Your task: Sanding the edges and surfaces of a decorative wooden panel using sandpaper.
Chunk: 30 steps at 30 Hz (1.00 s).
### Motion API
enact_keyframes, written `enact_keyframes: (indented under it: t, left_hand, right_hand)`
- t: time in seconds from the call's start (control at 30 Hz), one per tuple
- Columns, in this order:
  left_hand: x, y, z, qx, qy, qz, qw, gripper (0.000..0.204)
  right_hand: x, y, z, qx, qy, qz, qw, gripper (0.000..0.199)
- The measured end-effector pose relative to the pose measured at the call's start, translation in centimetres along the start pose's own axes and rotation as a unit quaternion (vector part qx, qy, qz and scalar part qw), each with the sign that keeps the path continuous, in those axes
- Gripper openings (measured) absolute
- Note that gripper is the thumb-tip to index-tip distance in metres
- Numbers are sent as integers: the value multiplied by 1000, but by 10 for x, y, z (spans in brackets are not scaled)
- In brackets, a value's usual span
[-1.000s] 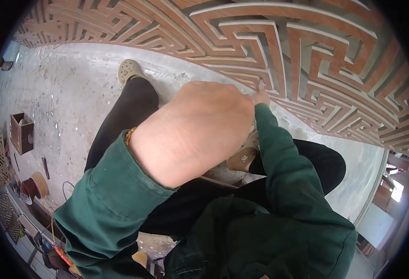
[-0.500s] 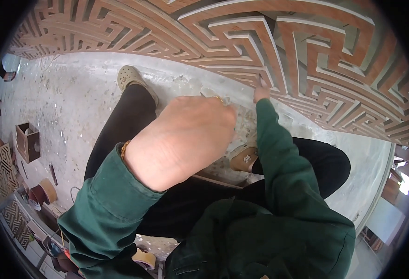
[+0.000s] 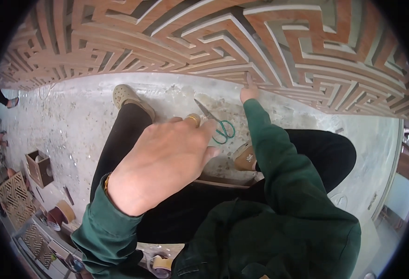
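Seen from above, a seated person in a green jacket works at a carved wooden lattice panel (image 3: 260,42). The right hand (image 3: 249,92) now reaches farther forward than a moment ago, fingertips pressed to the panel's lower edge; whether it pinches anything cannot be told. The left hand (image 3: 165,162), with a gold ring, has dropped lower and hangs loosely open, holding nothing. That uncovers green-handled scissors (image 3: 218,124) lying on the concrete floor (image 3: 74,121) just beyond its fingertips, so the work appears to centre on the panel.

Green sleeves (image 3: 283,158), gold ring (image 3: 193,119), black trousers (image 3: 120,139)
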State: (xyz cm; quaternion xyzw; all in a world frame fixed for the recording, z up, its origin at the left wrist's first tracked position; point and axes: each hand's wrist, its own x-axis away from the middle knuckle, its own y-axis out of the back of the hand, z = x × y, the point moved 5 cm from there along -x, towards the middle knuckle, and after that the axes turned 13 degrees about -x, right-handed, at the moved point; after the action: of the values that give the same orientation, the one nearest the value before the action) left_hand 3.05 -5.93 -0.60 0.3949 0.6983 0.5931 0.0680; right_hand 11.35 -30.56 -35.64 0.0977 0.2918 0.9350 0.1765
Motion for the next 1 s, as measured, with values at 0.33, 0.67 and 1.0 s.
enact_keyframes:
  t: [0.33, 0.67, 1.0]
  left_hand:
    - [2, 9, -1, 5, 11, 9, 1000, 41]
    - [-1, 10, -6, 5, 0, 8, 1000, 44]
    - [-8, 9, -12, -9, 13, 56, 998, 45]
  right_hand:
    - [-4, -15, -21, 32, 31, -13, 999, 75]
    - [10, 0, 0, 89, -147, 37, 984, 77]
    - [3, -4, 9, 56, -69, 35, 995, 72]
